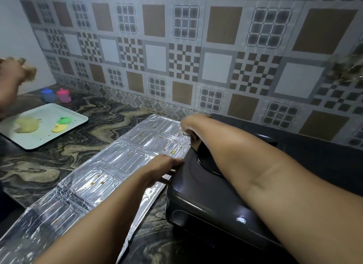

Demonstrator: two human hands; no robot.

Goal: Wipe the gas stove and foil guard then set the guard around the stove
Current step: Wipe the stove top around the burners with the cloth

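Patterned wall tiles (176, 47) in brown, grey and white squares back a dark marbled countertop (68, 145) with pale swirls.

Foil guard (102, 177) lies flat on the counter, unfolded in a long strip running from the lower left corner up toward the wall. Embossed panels, shiny, with small brown and yellow food spots scattered on it. Its right edge sits just beside the gas stove (206, 195) and appears to slip a little under the stove's left side.

Stove: dark, glossy body, tilted in the view, at the right of the counter against the wall.

Left hand (165, 165) reaches across the foil, fingers curled over the stove's left edge, gripping it. Right hand (189, 126) is farther back at the stove's far left corner, fingers bent down over the edge; it seems to grip the stove too, though the fingertips are hidden. Right forearm lies across the stove top.

At the left, a pale tray (45, 124) rests on the counter, well apart from the foil, holding a yellowish lump and green and yellow small pieces. Behind it, near the wall, a blue container (48, 94) and a pink container (63, 95) stand side by side. Another person's hand (15, 75) shows blurred at the far left edge.
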